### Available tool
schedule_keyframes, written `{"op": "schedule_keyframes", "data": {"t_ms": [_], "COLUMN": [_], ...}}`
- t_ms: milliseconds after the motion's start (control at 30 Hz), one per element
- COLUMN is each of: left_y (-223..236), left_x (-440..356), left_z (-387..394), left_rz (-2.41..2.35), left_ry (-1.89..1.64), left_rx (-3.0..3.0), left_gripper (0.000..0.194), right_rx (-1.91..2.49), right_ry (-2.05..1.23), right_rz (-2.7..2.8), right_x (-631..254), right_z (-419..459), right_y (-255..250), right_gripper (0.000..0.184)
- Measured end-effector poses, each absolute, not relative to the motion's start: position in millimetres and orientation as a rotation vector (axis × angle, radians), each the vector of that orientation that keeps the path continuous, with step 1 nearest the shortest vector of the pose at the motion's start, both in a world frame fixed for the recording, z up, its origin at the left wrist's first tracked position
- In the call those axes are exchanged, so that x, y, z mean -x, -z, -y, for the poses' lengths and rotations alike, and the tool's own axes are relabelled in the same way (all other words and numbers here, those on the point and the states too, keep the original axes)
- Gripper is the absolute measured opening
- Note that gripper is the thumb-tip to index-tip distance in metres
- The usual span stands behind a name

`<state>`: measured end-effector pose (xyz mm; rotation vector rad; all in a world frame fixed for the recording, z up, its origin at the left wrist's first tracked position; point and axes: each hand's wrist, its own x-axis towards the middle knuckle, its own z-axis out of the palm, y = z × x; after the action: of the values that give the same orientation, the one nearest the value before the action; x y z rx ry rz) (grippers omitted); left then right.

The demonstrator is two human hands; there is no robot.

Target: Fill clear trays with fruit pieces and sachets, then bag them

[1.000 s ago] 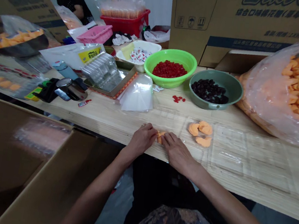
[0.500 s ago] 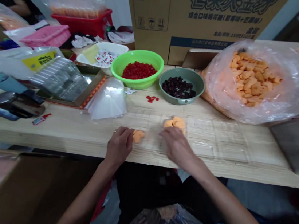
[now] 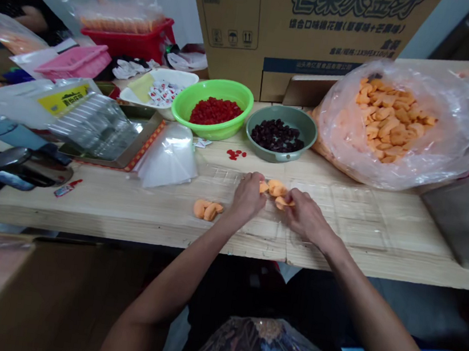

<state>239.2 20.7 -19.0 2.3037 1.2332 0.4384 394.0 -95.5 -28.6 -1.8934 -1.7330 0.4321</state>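
Note:
Over a clear plastic tray (image 3: 265, 225) in front of me, both hands work close together. My left hand (image 3: 249, 199) has its fingers closed on an orange candy (image 3: 263, 187). From the other side, my right hand (image 3: 306, 215) pinches another orange candy (image 3: 283, 203). Between and just beyond my fingertips lie more orange candies (image 3: 276, 187) in the tray. To the left of my left forearm, a small group of orange candies (image 3: 207, 210) sits near the table's front. Another clear tray (image 3: 361, 218) lies to the right of my right hand.
Behind the trays stand a green bowl (image 3: 174, 111) of red candies, a grey-green bowl (image 3: 280, 157) of dark candies and a plastic bag (image 3: 447, 163) of orange candies. Clear bags (image 3: 170, 158) lie left, near a dark mug (image 3: 24, 165). A cardboard box (image 3: 235, 66) rises behind.
My left hand has moved right, from the small candy group to the candies in the middle tray. My right hand has shifted slightly right and now pinches a candy there.

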Motion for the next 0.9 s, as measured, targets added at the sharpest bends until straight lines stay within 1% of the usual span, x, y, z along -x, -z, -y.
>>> {"op": "schedule_keyframes", "data": {"t_ms": [100,167,267,367,467,567,600,700,767,833,900], "left_y": [10.9,8.4,12.1,19.8,25.5,27.2,27.1,26.1,26.0,27.2,29.5], "left_x": [-218.2,-201.5,-181.8,-173.3,-171.4,-171.9,-172.4,-174.8,-175.7,-174.6,-171.4], "left_z": [-15.0,-5.2,12.9,24.1,25.4,25.4,26.4,32.2,37.1,41.4,43.8], "left_rz": [-1.169,-1.109,-1.051,-1.064,-1.07,-1.044,-1.041,-1.06,-1.051,-0.956,-0.83], "left_ry": [-0.621,-0.612,-0.505,-0.497,-0.468,-0.423,-0.411,-0.387,-0.371,-0.298,-0.184], "left_rx": [-2.16,-2.015,-1.78,-1.733,-1.792,-1.922,-1.977,-2.168,-2.313,-2.453,-2.568], "left_gripper": [0.03,0.028,0.026,0.019,0.02,0.016,0.014,0.007,0.014,0.024,0.027], "right_rx": [1.845,1.787,1.615,1.479,1.427,1.451,1.471,1.506,1.525,1.562,1.586], "right_ry": [-0.587,-0.608,-0.621,-0.731,-0.731,-0.568,-0.516,-0.448,-0.461,-0.482,-0.512], "right_rz": [1.556,1.511,1.611,1.831,2.095,2.254,2.253,2.212,2.245,2.286,2.275], "right_x": [-405.9,-406.8,-395.0,-377.1,-369.6,-374.2,-375.8,-371.9,-361.7,-351.3,-348.0], "right_z": [98.4,103.0,113.3,123.2,127.9,131.1,133.2,143.4,151.4,156.6,156.3], "right_y": [21.7,14.6,6.5,6.6,13.3,19.0,19.9,20.8,21.2,21.5,21.1], "right_gripper": [0.007,0.008,0.014,0.025,0.032,0.033,0.035,0.056,0.066,0.066,0.064]}}
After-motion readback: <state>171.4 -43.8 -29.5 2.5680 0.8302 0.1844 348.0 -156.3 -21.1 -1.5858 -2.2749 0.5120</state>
